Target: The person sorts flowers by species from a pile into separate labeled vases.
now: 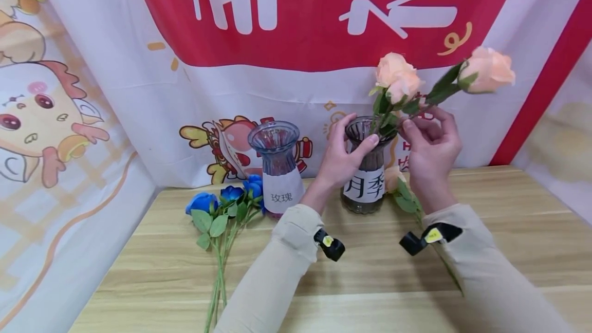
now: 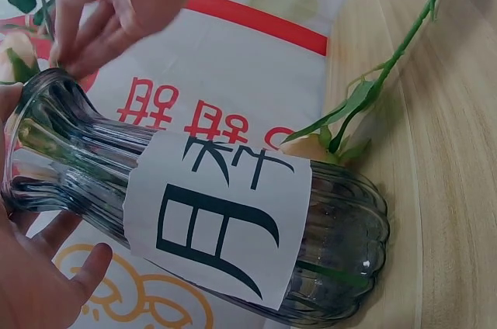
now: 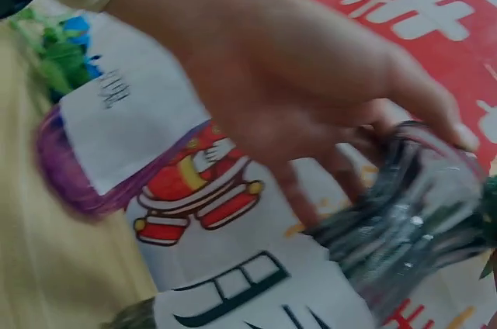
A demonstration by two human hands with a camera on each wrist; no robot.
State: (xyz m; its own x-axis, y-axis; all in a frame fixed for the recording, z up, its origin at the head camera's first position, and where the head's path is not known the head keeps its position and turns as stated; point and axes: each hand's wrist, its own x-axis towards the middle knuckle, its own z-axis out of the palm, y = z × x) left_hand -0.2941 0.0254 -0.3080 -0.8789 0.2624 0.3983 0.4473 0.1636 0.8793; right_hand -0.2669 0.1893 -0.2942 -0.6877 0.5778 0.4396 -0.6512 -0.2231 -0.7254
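Note:
A dark ribbed glass vase (image 1: 363, 204) stands upright on the table, its paper label printed with large dark characters. My left hand (image 1: 342, 155) holds the vase at its neck, thumb on the near side. Peach roses (image 1: 399, 77) lean out of the vase's mouth. Beside the rim, my right hand (image 1: 433, 150) pinches the stem of another peach rose (image 1: 489, 70), which slants up to the right. In the left wrist view the right hand (image 2: 124, 7) is right at the rim, and a green stem shows through the glass near the base.
Left of the vase stands a bluish glass vase (image 1: 279, 161) with a white label and purplish base. Several blue roses (image 1: 203, 202) with long green stems lie beside it. Another peach rose (image 1: 407, 202) lies under my right forearm. A printed cloth (image 1: 314, 86) hangs behind the table.

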